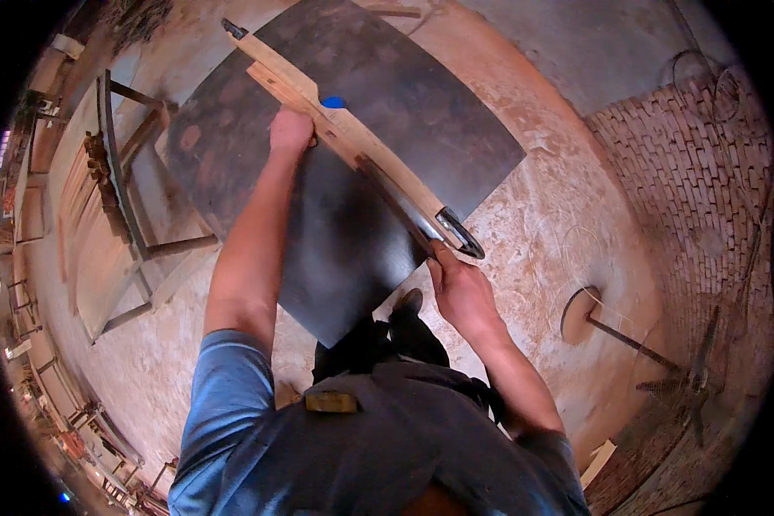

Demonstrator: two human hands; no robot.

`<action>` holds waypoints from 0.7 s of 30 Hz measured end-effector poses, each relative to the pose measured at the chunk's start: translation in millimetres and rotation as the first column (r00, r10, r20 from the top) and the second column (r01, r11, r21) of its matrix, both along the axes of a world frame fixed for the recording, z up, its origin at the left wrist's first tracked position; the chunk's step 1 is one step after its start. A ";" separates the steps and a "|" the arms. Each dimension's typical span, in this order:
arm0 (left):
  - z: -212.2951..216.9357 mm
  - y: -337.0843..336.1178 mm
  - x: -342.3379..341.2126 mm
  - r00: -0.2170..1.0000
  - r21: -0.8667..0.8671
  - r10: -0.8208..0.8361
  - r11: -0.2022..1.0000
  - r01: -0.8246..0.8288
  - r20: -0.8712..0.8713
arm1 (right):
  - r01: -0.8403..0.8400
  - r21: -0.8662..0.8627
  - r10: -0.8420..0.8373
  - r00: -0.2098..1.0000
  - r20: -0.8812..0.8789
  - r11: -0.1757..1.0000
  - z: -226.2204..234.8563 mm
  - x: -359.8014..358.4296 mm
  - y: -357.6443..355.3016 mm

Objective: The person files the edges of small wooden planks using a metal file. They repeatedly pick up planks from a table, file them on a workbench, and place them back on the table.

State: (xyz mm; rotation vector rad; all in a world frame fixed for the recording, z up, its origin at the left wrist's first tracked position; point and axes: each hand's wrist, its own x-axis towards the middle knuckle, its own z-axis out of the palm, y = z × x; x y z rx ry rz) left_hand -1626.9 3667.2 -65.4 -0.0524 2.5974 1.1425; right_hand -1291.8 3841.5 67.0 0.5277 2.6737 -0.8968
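Observation:
A long wooden piece (361,142) with a shaped edge and dark fittings at both ends lies slantwise over the dark tabletop (327,232). My left hand (292,130) is closed at its near side, around the lower wooden edge; the fingertips are hidden. Along the lower right part runs a slim dark strip (393,200). My right hand (461,291) is closed on the strip's near end, close to the black metal fitting (461,234). A blue round thing (333,102) shows beside the wood's middle. Another black fitting (234,28) sits at the far left end.
On the left stands a frame rack (112,172) holding wooden panels. A pedestal fan (697,378) with a round base stands at the right, near a brick surface (688,172). A yellow block-like thing (331,402) is at my waist. The floor (542,249) is dusty.

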 end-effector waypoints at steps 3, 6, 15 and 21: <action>4.3 -2.4 -10.3 0.999 -0.086 -0.042 0.995 0.042 0.000 | -0.020 0.029 0.022 0.996 -0.085 0.999 -9.5 -7.2 -2.4; -4.4 -8.2 -28.0 0.999 -0.088 -0.039 0.995 0.036 -0.026 | -0.018 0.046 0.023 0.992 -0.124 0.999 -13.0 -22.5 -9.4; -12.2 -28.4 -69.9 0.997 -0.075 -0.040 0.997 0.035 -0.065 | 0.028 0.066 -0.026 0.999 -0.025 0.997 -10.8 -62.0 -32.0; 13.9 -34.1 -85.9 0.997 0.020 0.036 0.999 -0.038 0.071 | 0.026 0.078 -0.019 0.995 -0.100 0.997 -10.5 -86.0 -47.6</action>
